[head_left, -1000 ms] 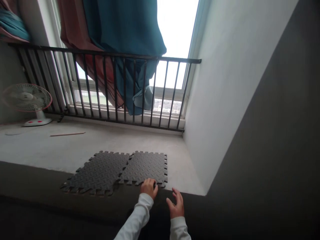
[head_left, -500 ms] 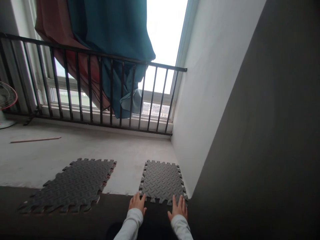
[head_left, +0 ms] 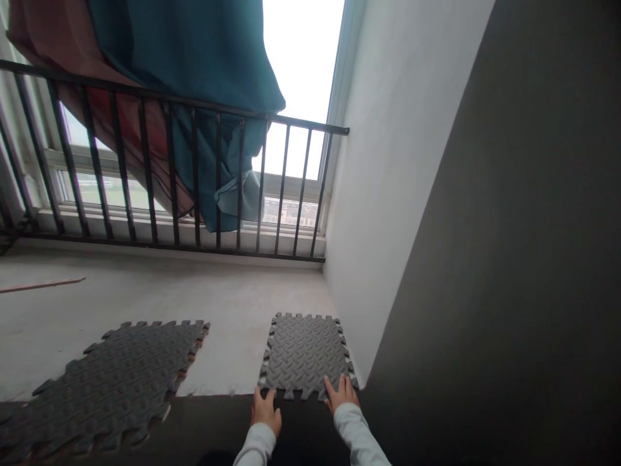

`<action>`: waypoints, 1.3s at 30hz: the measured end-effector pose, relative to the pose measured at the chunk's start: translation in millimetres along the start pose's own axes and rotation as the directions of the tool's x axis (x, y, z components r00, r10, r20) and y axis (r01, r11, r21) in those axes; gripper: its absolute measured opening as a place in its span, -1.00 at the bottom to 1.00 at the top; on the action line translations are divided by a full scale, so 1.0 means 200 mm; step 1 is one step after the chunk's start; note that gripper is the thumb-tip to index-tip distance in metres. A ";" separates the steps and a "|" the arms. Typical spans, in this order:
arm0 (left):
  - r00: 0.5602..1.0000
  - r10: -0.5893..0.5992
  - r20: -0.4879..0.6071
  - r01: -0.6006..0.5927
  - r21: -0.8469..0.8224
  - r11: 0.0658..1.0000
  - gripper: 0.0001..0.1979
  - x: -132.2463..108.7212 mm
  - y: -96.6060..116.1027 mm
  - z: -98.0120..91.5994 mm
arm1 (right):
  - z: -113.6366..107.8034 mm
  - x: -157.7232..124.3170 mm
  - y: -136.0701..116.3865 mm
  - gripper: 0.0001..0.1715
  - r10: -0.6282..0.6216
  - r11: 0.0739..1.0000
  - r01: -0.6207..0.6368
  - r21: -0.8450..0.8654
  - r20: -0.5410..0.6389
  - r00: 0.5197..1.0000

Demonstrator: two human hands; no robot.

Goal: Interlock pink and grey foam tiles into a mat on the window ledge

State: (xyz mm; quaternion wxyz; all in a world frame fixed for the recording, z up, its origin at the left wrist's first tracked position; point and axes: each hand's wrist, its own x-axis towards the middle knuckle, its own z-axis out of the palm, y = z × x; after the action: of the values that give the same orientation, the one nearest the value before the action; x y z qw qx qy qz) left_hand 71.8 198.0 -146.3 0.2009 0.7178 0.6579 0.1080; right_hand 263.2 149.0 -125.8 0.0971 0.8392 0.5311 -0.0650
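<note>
A dark grey foam mat tile (head_left: 306, 353) with jigsaw edges and a raised tread pattern lies on the pale ledge, close against the wall on the right. My left hand (head_left: 265, 410) is at its near left corner, fingers apart and pointing forward. Over the near right edge rests my right hand (head_left: 341, 392), its fingers spread on the tile's surface. Neither hand grips anything. Farther left lies a larger piece of the same foam matting (head_left: 111, 382), its near part reaching out over the dark area below the ledge edge.
A black metal railing (head_left: 160, 97) runs along the window. Behind it hangs a blue and pink curtain (head_left: 194, 52). A thin stick (head_left: 43, 285) lies on the ledge (head_left: 233, 298) at left. The white wall (head_left: 388, 162) closes off the right side.
The view has shifted right, and the fan at left has left the picture. My right hand has moved inward onto the tile's near edge; my left hand sits slightly lower.
</note>
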 end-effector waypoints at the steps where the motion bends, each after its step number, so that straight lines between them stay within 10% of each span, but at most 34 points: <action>1: 1.000 0.006 0.020 -0.006 -0.016 1.000 -0.55 0.00 0.00 0.01 | -0.01 0.01 0.00 -0.38 -0.006 1.000 0.006 -0.002 0.009 1.000; 20: 0.999 0.039 -0.006 -0.039 -0.035 0.999 -0.55 0.00 -0.01 -0.06 | -0.23 0.11 0.05 -0.20 -0.086 0.995 0.069 0.077 0.242 0.966; 24: 0.986 0.044 -0.160 -0.038 0.042 0.998 -0.56 0.02 -0.21 -0.26 | -0.23 0.10 0.04 -0.07 0.070 0.993 -0.089 0.075 0.224 0.972; 29: 0.874 -0.234 -0.426 0.359 0.241 0.902 -0.63 0.01 -0.68 -0.60 | -0.27 0.11 0.02 -0.13 0.141 0.990 -0.143 -0.012 0.240 0.960; 33: 0.893 -0.283 -0.350 0.408 0.364 0.837 -0.71 -0.05 -0.90 -0.70 | -0.30 0.18 0.02 -0.09 0.080 0.997 -0.074 -0.032 0.340 0.937; 39: 0.929 -0.293 -0.227 0.362 0.384 0.849 -0.71 -0.07 -0.90 -0.71 | -0.31 0.21 0.00 -0.09 0.052 0.998 -0.033 -0.060 0.348 0.936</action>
State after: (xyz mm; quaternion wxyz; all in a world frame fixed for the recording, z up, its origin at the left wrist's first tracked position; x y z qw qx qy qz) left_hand -151.3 215.6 -94.1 0.0042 0.6097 0.7925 -0.0146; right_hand 282.2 199.8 -73.8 0.2136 0.8226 0.4889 -0.1966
